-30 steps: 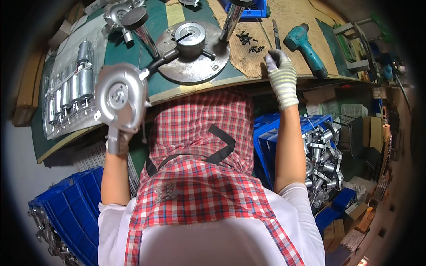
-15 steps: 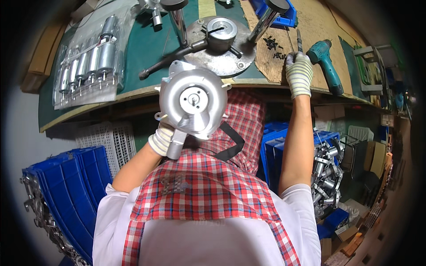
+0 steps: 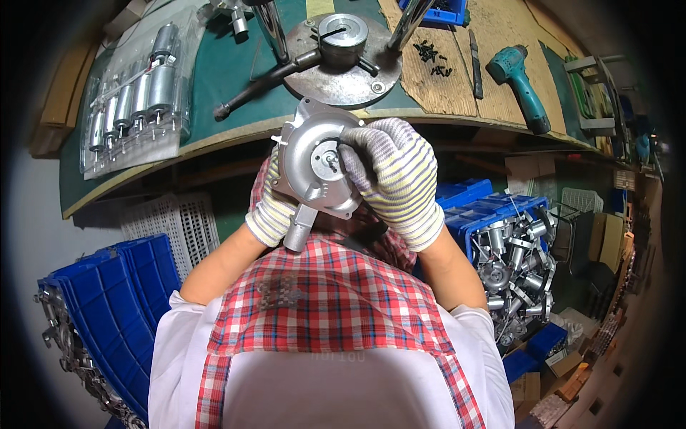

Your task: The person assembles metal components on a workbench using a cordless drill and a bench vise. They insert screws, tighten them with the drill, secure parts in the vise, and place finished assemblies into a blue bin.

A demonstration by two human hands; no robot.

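Observation:
Above my lap, a round silver metal housing [image 3: 299, 159] with mounting ears and a short outlet tube is tilted toward me. My left hand [image 3: 273, 213], in a striped knit glove, grips it from the left and beneath; its fingers are mostly hidden behind the metal. The gloved right hand [image 3: 400, 177] reaches over the housing's right side, with thumb and fingertips pinched together close to the central hub [image 3: 326, 164]. Anything between those fingertips is too small or hidden to make out. Small holes and a dark centre show on the hub.
On the bench stands a round metal fixture [image 3: 343, 43] with a lever [image 3: 268, 93]. Right of it lie black screws [image 3: 426, 51], a knife-like tool [image 3: 476, 68] and a teal cordless drill [image 3: 519, 86]. Motors [image 3: 153, 89] sit at left; a blue crate [image 3: 468, 214] holds metal parts.
My right hand has left the bench by the knife-like tool and come down to the housing's hub. The housing has turned and tilted slightly in my left hand.

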